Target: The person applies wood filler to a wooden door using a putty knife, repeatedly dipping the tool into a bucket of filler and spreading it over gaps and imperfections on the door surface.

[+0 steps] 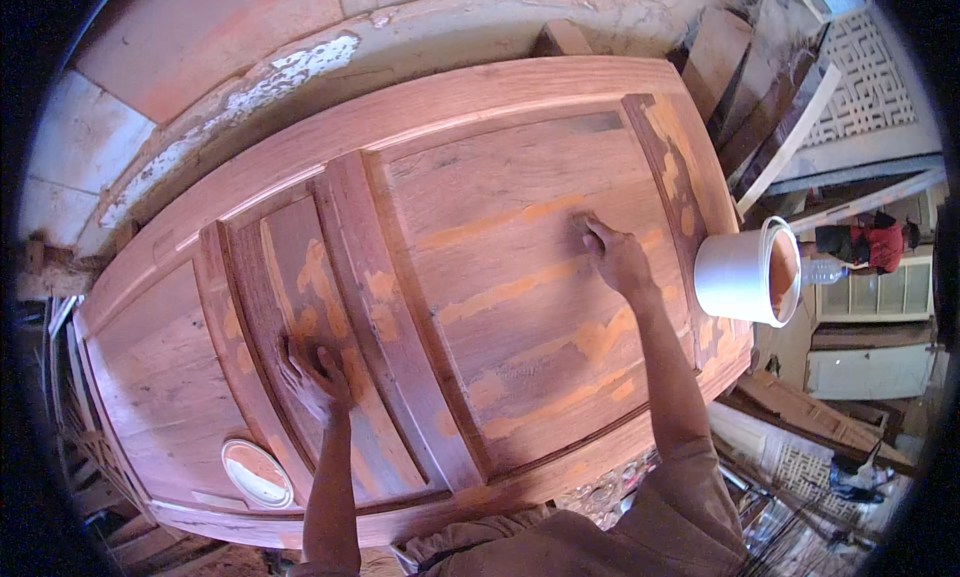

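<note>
A large reddish-brown wooden panelled door [500, 147] lies flat in front of me, with streaks of orange filler across its panels. My left hand [318, 380] rests on the narrow middle panel, fingers spread apart and nothing seen in them. Over the wide right panel, my right hand [622, 262] is closed with its fingertips at the wood, beside a filler streak. Whatever it may hold is too small and dark to make out. A white bucket [728, 277] with orange-brown paste on its inside stands on the door's right end. Near the front left edge lies a round paste-smeared lid [257, 474].
A wall [230, 37] with flaking white paint runs along the far side. Boards [720, 62] lean at the back right. A person in a red top [880, 245] is farther off to the right, near a clear plastic bottle [823, 272]. Wood pieces [800, 407] lie on the right.
</note>
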Demonstrator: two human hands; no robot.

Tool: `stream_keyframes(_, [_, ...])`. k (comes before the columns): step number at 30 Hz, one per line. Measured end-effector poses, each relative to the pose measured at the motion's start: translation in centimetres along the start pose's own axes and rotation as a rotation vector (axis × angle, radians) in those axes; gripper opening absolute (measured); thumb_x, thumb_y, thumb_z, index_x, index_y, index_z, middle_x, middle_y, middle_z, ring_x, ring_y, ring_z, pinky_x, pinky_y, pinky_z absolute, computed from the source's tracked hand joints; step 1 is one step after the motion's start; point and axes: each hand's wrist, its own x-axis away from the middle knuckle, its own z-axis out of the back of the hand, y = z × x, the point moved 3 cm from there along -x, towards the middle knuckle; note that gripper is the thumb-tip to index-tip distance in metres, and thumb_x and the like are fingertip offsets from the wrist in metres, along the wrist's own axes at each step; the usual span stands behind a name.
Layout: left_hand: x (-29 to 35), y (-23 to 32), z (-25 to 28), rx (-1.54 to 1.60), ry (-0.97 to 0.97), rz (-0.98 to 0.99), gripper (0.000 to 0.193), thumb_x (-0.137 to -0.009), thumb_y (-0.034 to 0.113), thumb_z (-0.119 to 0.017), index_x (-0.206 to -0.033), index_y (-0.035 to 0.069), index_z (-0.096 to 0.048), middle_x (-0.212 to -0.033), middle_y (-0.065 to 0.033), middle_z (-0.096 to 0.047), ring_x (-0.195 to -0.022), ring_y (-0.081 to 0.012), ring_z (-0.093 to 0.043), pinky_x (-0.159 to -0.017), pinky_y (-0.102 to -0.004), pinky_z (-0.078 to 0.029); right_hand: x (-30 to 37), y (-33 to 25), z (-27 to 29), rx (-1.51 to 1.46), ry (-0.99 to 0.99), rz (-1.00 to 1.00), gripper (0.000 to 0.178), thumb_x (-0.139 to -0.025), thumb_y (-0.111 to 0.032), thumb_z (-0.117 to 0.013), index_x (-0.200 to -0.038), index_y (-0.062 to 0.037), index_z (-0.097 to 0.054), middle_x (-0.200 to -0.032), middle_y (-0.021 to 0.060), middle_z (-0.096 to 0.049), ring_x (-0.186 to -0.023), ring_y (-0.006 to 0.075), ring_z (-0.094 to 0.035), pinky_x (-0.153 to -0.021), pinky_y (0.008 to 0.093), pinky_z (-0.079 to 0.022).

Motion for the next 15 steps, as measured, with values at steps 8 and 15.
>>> stream_keyframes(8, [-0.1,0.2,-0.4,0.006,-0.039,-0.02,0.046,-0.094,0.026,-0.052,-0.13,-0.002,-0.046,-0.137,-0.0242,-0.044,-0.126,-0.0426,-0.043,-0.105,-0.0509,-0.035,-2.5,-8.6,3.2,0.158,-0.203,0.488,0.038,-0.097,-0.033,-0.053,-0.132,-0.0203,-0.056,-0.092,0.0171,-0.068,-0.084,0.0358,-0.066,-0.081,0.0421,-0.054])
stream_keyframes(15, [-0.2,-0.3,-0.8,-0.009,-0.01,-0.015,0.047,-0.095,0.028,-0.052,-0.131,-0.001,-0.046,-0.137,-0.0236,-0.046,-0.126,-0.0418,-0.044,-0.105,-0.0504,-0.035,-5.7,-6.3,3.0,0.303,-0.3,0.507,0.027,-0.095,-0.04,-0.053,-0.112,-0.0224,-0.065,-0.097,0.0131,-0.069,-0.088,0.0327,-0.068,-0.075,0.0477,-0.055])
